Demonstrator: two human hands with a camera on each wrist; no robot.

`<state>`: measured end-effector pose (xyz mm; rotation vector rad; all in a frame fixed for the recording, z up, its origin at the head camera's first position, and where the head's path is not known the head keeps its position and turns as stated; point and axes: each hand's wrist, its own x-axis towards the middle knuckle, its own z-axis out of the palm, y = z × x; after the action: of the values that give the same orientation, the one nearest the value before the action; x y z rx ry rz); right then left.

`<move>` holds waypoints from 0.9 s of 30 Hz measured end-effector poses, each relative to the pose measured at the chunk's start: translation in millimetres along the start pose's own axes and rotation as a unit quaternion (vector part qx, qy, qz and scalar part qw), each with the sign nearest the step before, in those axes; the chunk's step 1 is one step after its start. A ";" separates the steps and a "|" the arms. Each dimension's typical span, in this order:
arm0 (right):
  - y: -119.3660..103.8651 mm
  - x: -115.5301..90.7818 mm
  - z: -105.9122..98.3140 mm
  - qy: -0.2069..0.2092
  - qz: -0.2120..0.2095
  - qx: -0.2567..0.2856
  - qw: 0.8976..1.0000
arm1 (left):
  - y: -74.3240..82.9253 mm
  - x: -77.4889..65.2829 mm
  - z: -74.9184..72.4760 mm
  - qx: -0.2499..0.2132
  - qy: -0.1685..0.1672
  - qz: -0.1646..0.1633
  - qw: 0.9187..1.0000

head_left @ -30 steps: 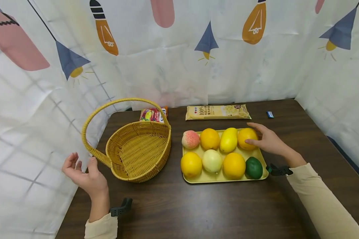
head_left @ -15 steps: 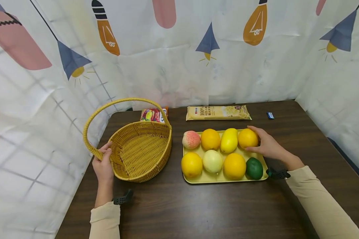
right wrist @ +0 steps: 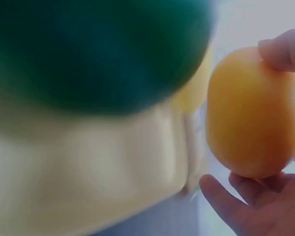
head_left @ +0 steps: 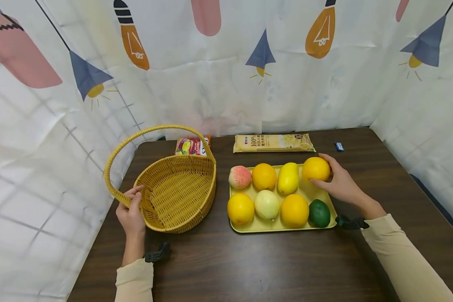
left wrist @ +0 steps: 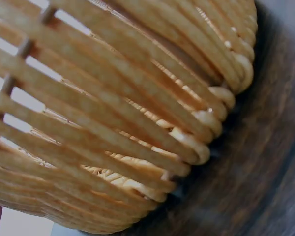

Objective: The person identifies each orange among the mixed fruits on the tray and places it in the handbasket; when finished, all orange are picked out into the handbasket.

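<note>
The right fingers (right wrist: 221, 199) are pinching an orange (head_left: 316, 168), thumb and fingertips pressing opposite sides, while at least one finger seems to be standing off it in the right wrist view. The right hand (head_left: 341, 182) is now holding the orange slightly higher than half a second ago, over the rear right corner of the tray (head_left: 260, 227), so the lift appears to be just beginning. The left hand (head_left: 130, 213) is no longer hovering apart, as it was a second ago; its fingers are gripping the basket (head_left: 201, 209) by the rim near the handle's foot, which is probably steadying it.

Counting outward: one orange is being held and three more are lying in the tray, a rear orange (head_left: 264, 176), a front-left orange (head_left: 240, 209) and a front-middle orange (head_left: 294, 210). Four other fruits are sharing the tray: one peach (head_left: 240, 177), one yellow fruit (head_left: 288, 178), one pale fruit (head_left: 266, 204) and one green fruit (head_left: 319, 213). That is making eight fruits, seven of them resting in the tray.

One basket and one tray are standing on the table (head_left: 249, 268). Behind them three packets are lying: one red packet (head_left: 188, 146), one long packet (head_left: 274, 143) and one small blue packet (head_left: 339, 146).
</note>
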<state>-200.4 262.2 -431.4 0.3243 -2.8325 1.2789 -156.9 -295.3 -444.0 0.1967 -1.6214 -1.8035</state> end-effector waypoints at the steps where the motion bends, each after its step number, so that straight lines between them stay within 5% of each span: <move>1: -5.4 0.4 0.8 0.008 -0.007 0.003 1.000 | 0.1 -0.5 0.3 0.001 0.001 0.004 1.000; 10: -85.6 -0.5 18.0 0.086 -0.045 0.062 0.993 | -4.2 -0.8 -0.4 0.008 -0.002 0.039 0.999; 16: -135.3 -1.7 37.2 0.036 -0.065 0.124 0.989 | -7.2 1.0 -4.0 0.014 -0.002 0.049 0.999; 27: -173.0 3.5 83.5 -0.033 -0.101 0.166 0.980 | -10.0 -0.2 -7.0 0.025 0.000 0.051 0.998</move>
<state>-164.3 88.1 -358.6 0.6533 -2.5427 1.7174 -156.9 -301.1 -454.7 0.1331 -1.6491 -1.6864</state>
